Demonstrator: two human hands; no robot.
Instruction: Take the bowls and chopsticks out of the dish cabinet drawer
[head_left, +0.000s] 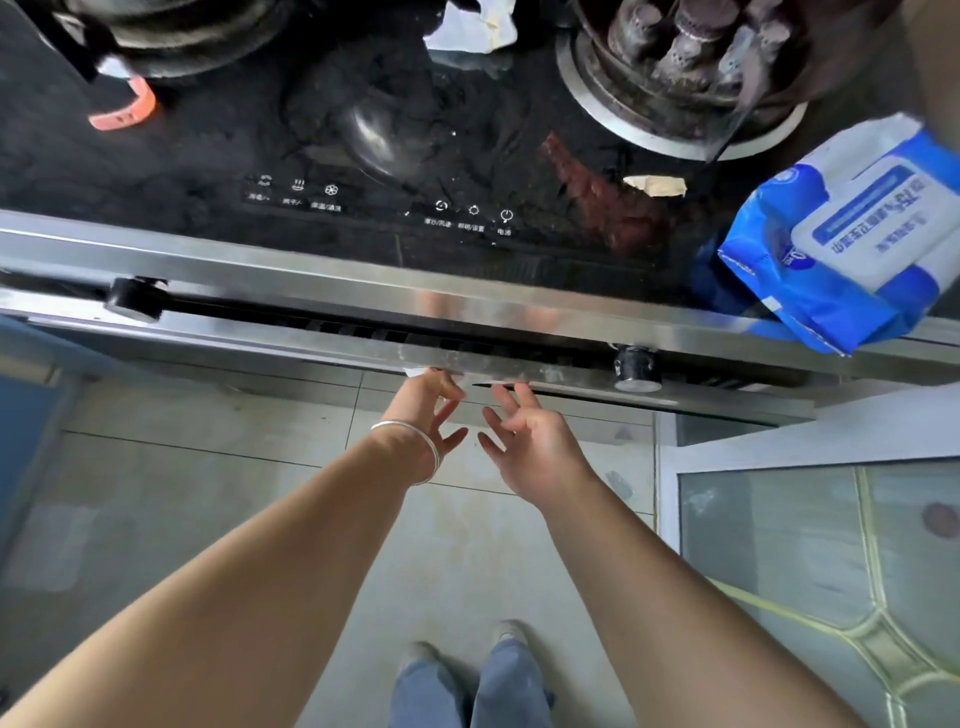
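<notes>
**Both hands reach under the stove's steel lip for the drawer**

The person stood facing an integrated stove, both arms stretched toward twelve o'clock. The left hand (428, 402), a thin silver bangle (415, 447) on its wrist, had its fingertips up against the underside of the stainless front rail (311, 291); its fingers looked loosely curled, holding nothing, though the rail hid their tips and I could not tell whether they had hooked an edge. The right hand (530, 441), just beside it at three o'clock, was spread, palm forward, fingers apart and empty.

The dish cabinet drawer lay below that rail and out of sight; no bowls or chopsticks showed, so it was probably not yet pulled out.

To open it well, both hands should likely hook the same edge, evenly spaced, and pull straight back toward six o'clock so it slides without racking. The blue wipes packet (852, 234) overhanging the edge at two o'clock could be jolted off.
</notes>
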